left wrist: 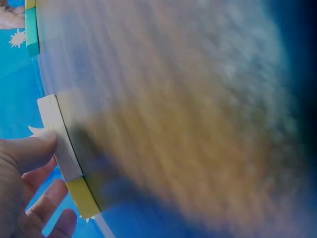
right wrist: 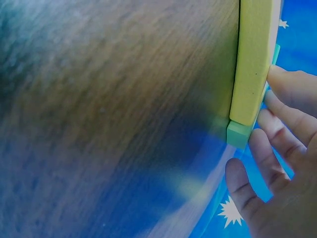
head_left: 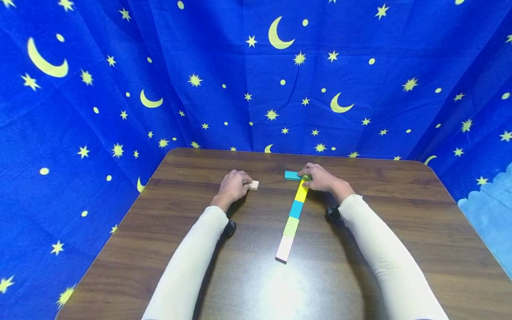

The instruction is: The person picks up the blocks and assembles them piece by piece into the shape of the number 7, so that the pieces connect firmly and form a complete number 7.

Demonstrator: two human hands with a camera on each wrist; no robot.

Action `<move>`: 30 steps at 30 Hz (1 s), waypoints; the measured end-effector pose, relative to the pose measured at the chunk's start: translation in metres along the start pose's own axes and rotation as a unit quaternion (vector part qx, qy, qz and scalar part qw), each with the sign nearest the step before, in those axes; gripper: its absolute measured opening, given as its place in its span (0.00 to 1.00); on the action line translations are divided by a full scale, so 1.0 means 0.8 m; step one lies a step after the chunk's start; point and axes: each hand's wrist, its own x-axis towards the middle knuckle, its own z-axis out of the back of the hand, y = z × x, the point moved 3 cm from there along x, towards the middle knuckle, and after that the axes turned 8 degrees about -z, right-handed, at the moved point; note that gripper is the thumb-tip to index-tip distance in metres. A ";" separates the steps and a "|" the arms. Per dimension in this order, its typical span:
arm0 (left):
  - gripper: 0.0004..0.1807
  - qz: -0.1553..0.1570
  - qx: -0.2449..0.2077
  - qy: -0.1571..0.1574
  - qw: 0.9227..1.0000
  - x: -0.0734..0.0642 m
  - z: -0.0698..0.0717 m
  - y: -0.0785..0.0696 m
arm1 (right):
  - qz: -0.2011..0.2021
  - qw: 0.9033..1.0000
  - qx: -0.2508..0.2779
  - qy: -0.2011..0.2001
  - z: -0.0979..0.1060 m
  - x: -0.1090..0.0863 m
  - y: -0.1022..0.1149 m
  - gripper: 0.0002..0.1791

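My left hand holds a pale wooden block, its thumb on the block's face. In the left wrist view a yellow block adjoins this block's end; the hand hides it from the head view. My right hand has its thumb and fingers about a green block at the far end of a row, partly hidden. That block lies crosswise against a yellow block, with a teal block on its left. Toward me the row continues with blue, lime and pink blocks.
The blocks lie on a brown wood-grain table with rounded far corners. A blue curtain with moons and stars hangs behind it and along the sides. Black wrist cameras sit under both sleeves.
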 end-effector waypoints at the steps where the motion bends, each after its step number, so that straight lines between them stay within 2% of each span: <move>1: 0.11 -0.002 0.003 0.000 1.000 0.001 0.000 -0.001 | 0.000 1.000 0.000 0.000 0.000 0.000 0.000 0.22; 8: 0.09 -0.027 0.009 -0.009 1.000 0.009 0.000 -0.010 | -0.003 1.000 -0.002 -0.005 0.000 0.000 -0.001 0.22; 13: 0.08 -0.018 -0.033 -0.015 0.999 0.016 -0.008 -0.015 | -0.005 1.000 0.004 0.001 0.000 0.001 0.001 0.22; 16: 0.08 -0.015 -0.065 -0.038 0.997 0.022 -0.014 -0.018 | -0.004 1.000 0.004 0.001 0.000 0.001 0.001 0.22; 20: 0.08 0.003 -0.114 -0.065 0.991 0.029 -0.022 -0.023 | 0.000 1.000 0.007 -0.002 0.000 0.000 0.001 0.22; 26: 0.10 0.052 -0.160 -0.065 0.984 0.034 -0.031 -0.026 | 0.007 1.000 -0.006 -0.004 -0.002 0.000 -0.001 0.22; 30: 0.10 0.048 -0.165 -0.081 0.982 0.039 -0.034 -0.029 | 0.011 1.000 -0.012 -0.006 -0.001 0.000 0.000 0.22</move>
